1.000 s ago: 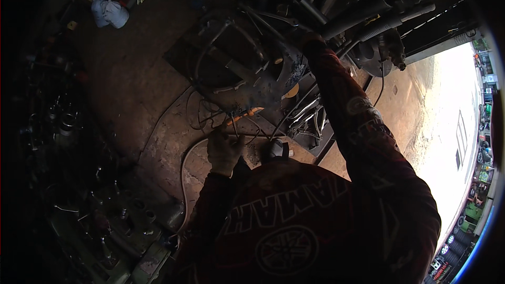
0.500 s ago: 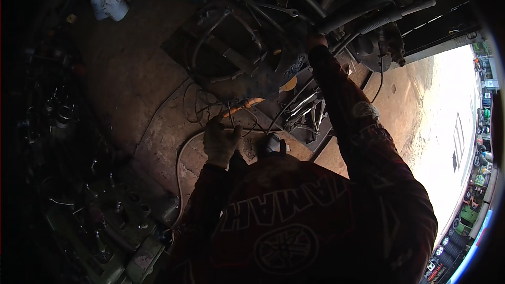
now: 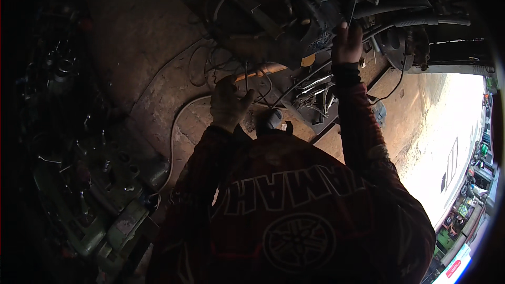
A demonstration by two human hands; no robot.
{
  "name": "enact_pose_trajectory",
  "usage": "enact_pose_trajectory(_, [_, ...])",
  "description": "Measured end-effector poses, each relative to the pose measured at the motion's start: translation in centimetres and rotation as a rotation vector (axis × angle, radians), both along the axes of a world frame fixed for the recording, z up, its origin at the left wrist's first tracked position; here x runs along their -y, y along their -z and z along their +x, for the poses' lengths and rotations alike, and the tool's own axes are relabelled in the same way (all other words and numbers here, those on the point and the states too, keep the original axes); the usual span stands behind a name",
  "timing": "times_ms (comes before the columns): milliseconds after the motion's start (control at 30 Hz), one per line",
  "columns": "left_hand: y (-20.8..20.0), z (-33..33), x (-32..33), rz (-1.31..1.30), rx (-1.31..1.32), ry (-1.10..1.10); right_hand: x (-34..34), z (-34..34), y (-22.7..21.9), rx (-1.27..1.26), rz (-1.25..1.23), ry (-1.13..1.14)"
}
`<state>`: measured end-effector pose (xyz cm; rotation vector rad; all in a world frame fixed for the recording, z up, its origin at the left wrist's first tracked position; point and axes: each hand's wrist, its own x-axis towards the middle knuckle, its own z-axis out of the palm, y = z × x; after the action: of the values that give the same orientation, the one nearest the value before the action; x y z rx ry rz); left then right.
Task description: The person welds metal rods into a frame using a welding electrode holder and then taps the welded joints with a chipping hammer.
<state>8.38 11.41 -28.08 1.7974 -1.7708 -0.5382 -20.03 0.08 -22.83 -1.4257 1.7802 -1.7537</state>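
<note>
My left hand (image 3: 229,102), in a worn glove, is raised over the dirt floor among thin black wires (image 3: 247,81); its fingers are half curled, and the dim light hides whether they hold a wire. My right hand (image 3: 347,42) reaches up to the underside of a dark machine frame (image 3: 273,16) with tubes and cables, its fingers closed on a dark cable (image 3: 351,13) hanging there. Both sleeves are dark red. An orange-brown pipe (image 3: 265,71) lies just beyond my left hand.
Grey-green engine castings (image 3: 105,194) are piled at the lower left. A pale hose (image 3: 176,126) curves over the floor. Chrome tools (image 3: 315,87) lie between my arms beside a small round grey part (image 3: 273,120). A bright open doorway (image 3: 447,142) is at the right.
My right hand has climbed higher along the machine to the hanging cable. My left hand has lifted off the floor toward the wires. The view has tilted closer to the machine.
</note>
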Motion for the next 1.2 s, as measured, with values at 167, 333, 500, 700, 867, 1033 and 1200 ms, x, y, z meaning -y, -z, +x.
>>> enact_pose_trajectory(167, [2.0, 0.7, -0.2, -0.142, -0.052, 0.036, -10.6, 4.6, 0.5, -0.02, 0.358, -0.388])
enact_pose_trajectory(333, [3.3, 1.6, -0.5, -0.225, -0.093, 0.117, -14.3, 9.7, -0.4, -0.087, 0.595, -0.498])
enact_pose_trajectory(500, [3.7, 2.1, 0.1, -0.112, -0.135, 0.149, -14.3, 12.2, 0.4, -0.251, 0.542, -0.482])
enact_pose_trajectory(700, [4.1, 3.2, 0.3, -0.2, -0.104, 0.171, -15.0, 13.4, 2.3, -0.647, 0.395, -0.473])
enact_pose_trajectory(867, [3.5, 3.6, 0.4, -0.053, -0.185, 0.213, -15.3, 13.6, 2.1, -0.947, 0.494, -0.482])
enact_pose_trajectory(1033, [3.5, 3.8, 0.6, -0.149, -0.175, 0.254, -15.4, 13.3, 2.6, -0.758, 0.487, -0.42])
enact_pose_trajectory(1200, [3.2, 3.7, 0.7, -0.14, -0.192, 0.221, -15.2, 13.6, 2.4, -0.756, 0.502, -0.482])
